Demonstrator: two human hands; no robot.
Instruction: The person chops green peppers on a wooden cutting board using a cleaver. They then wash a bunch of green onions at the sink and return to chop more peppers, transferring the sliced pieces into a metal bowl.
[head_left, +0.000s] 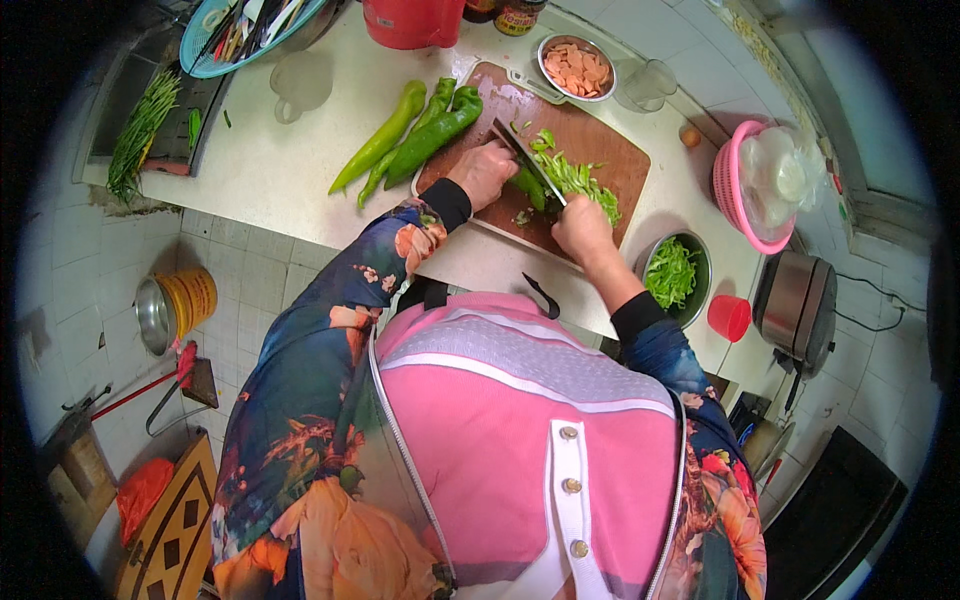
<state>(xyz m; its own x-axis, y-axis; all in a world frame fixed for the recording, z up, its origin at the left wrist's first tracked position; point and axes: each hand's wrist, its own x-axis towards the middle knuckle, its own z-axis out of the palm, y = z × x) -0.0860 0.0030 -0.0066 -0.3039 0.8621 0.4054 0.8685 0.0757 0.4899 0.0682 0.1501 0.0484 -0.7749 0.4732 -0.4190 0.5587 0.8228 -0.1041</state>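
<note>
My right hand (584, 227) grips the handle of a kitchen knife (529, 160), its blade slanting up and left over the brown cutting board (626, 161). With curled fingers, my left hand (484, 174) holds a piece of green pepper (529, 189) against the board, close beside the blade. Sliced green pepper (577, 180) lies in a loose heap to the right of the knife. Several whole long green peppers (436, 136) rest left of my left hand, partly over the board's edge. A metal bowl of green shreds (677, 274) stands right of my right wrist.
Behind the board sit a bowl of sliced sausage-like rounds (576, 69), a clear glass (646, 86) and a red container (414, 22). A pink basket (733, 180), red cup (729, 318) and dark appliance (796, 313) stand right. Left are a glass mug (300, 84), utensil basket (196, 41) and green stalks (142, 135).
</note>
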